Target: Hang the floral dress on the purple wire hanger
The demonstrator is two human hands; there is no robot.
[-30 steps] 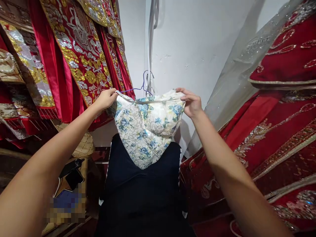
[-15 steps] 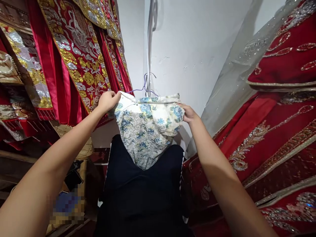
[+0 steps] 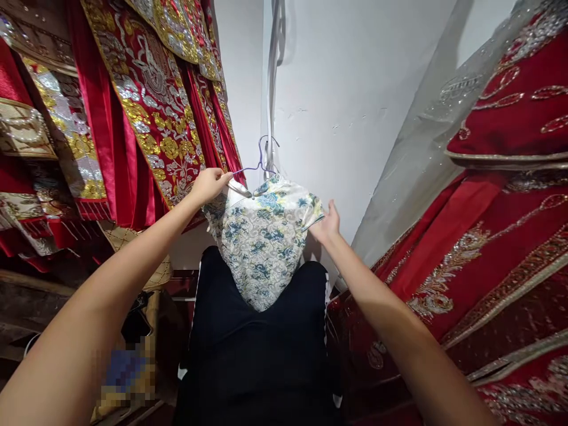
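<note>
A white short-sleeved garment with blue flowers (image 3: 261, 236) hangs in front of me over my knees, its lower part hidden behind my dark clothing. Its neck and shoulders sit on a thin purple hanger (image 3: 260, 158). My left hand (image 3: 210, 184) is closed in a pinch at the left shoulder, by the end of the hanger; whether the hanger is in the pinch too is hidden. At the right sleeve (image 3: 313, 212), my right hand (image 3: 327, 225) has its thumb raised apart, while its fingers are partly hidden at the sleeve opening.
Red robes with gold and silver embroidery (image 3: 155, 100) hang at left. On the right are beaded red garments (image 3: 488, 236) and a sheer grey covering (image 3: 408, 136). A pale strap (image 3: 271, 77) runs down the white wall (image 3: 337, 71). Low at left stands a wooden stool or shelf (image 3: 153, 313).
The folded right shoulder of the garment has spread out over the hanger and its sleeve now hangs down. My right hand has loosened its pinch and shifted slightly left and down.
</note>
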